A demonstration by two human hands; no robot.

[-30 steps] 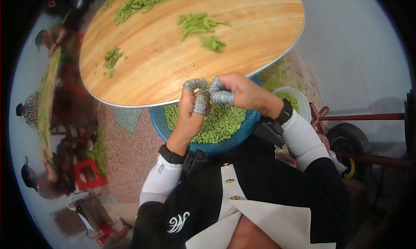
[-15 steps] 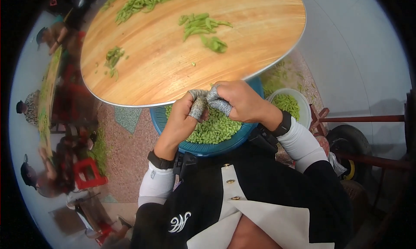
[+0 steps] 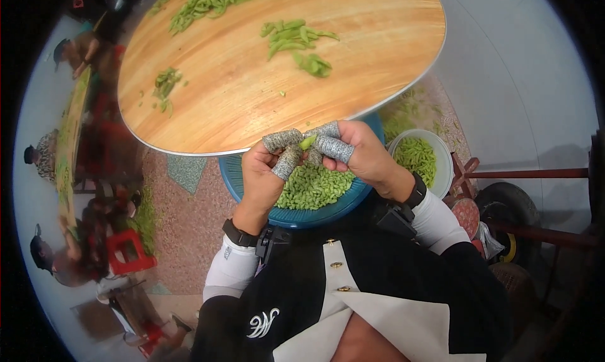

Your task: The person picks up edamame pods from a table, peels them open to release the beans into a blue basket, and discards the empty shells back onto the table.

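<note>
Hands meet over the blue basin (image 3: 252,192) of shelled green beans (image 3: 315,186), left hand (image 3: 268,173) and right hand (image 3: 353,152) both pinched on one green pod (image 3: 307,142) with grey-sleeved fingertips (image 3: 282,139), the wooden table (image 3: 252,78) at twelve o'clock.

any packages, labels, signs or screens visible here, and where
No packages, signs or screens show.
White emblem: curly stitched mark on the black apron, low on the person's left chest side.
Small mark on the white sleeve: dark, near the left wrist, too small to make out.
Left hand and right hand: both pinch a green pod over the blue basket; nothing labelled there.
</note>
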